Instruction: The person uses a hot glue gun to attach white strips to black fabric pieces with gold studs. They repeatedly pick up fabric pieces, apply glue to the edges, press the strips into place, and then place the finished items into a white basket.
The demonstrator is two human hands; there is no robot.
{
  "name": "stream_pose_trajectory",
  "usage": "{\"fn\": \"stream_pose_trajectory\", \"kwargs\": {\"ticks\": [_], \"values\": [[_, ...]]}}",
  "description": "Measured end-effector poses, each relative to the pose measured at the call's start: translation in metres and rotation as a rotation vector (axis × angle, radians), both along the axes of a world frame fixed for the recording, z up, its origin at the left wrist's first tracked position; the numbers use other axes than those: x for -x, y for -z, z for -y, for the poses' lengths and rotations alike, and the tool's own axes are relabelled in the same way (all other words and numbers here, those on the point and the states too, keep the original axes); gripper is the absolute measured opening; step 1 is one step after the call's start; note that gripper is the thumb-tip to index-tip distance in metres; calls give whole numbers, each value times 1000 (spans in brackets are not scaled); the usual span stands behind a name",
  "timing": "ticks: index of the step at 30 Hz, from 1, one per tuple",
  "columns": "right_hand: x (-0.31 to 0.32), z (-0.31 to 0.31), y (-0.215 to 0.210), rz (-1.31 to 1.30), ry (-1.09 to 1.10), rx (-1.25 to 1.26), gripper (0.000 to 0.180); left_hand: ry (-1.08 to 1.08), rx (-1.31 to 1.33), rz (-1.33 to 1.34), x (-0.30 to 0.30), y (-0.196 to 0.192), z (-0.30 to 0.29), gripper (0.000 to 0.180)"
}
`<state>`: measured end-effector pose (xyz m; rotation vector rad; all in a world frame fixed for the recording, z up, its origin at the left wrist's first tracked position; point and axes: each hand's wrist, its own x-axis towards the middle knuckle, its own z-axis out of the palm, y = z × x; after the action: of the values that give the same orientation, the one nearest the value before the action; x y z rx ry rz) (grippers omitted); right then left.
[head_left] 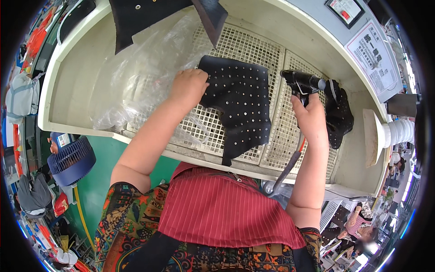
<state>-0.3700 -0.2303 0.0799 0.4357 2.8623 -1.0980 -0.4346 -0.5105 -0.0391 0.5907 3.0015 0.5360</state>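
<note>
Over the white grid of the booth lies a black material piece [242,90] dotted with rows of metal studs. Its upper left edge is pinched by my left hand [190,86], fingers closed and partly hidden behind the knuckles. To the right, my right hand [310,115] is wrapped around the handle of a black spray gun [301,81]. The gun's front end points left, toward the studded piece, without touching it. A grey hose [287,167] runs down from its handle toward my apron.
Crumpled clear plastic film [131,86] spreads left of the piece. Another dark studded piece [337,113] rests against the booth's right side. Black pieces [145,18] hang over the far edge. A blue fan [72,158] stands outside, lower left. Another person [358,226] works at lower right.
</note>
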Motion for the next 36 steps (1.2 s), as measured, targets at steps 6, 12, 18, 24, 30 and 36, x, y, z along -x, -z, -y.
{"fn": "stream_pose_trajectory", "kwargs": {"ticks": [6,12,18,24,30,36], "values": [[-28,-20,3,-73,-100,194,36,19,-147,-678,33,14,-9,12],[-62,-26,2,44,-222,261,38,-134,-61,-708,-8,-20,-23,25],[-84,-42,1,137,-316,309,33,-184,-106,303,-110,-23,-45,26],[-94,-53,4,56,-348,358,31,-138,-106,98,-139,21,-76,26],[-105,-61,4,109,-385,411,33,55,-145,-45,-98,20,-54,24],[-113,-46,8,76,-513,471,34,177,-103,187,-76,10,-45,20]]}}
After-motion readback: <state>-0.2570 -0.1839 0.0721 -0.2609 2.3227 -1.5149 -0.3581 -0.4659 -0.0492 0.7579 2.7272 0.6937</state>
